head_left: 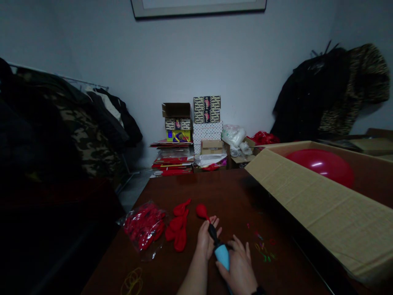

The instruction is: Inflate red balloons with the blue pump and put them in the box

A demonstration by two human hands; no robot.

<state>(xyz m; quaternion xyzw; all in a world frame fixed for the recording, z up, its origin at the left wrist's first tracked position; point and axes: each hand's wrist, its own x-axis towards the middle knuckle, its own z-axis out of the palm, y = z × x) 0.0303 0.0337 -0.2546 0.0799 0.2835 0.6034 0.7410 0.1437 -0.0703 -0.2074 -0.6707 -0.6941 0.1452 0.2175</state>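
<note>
A light-blue hand balloon pump (222, 256) with a black nozzle slants up and left between my hands. The limp red balloon (202, 211) is at the nozzle's tip, only slightly rounded. My left hand (206, 239) is closed around the balloon's neck and the nozzle, its fingertips showing behind them. Around the blue body, my right hand (242, 264) grips with the thumb on the near side and fingers on the far side. Left of my hands lie several loose red balloons (178, 229) and a clear plastic bag (145, 225) full of red ones.
Yellowish rubber bands (132, 282) lie at the table's front left, small coloured bands (264, 250) to the right. A large cardboard box (319, 205) with an inflated red balloon (322, 166) stands at right. Stacked boxes (207, 131) are behind the brown table (215, 184).
</note>
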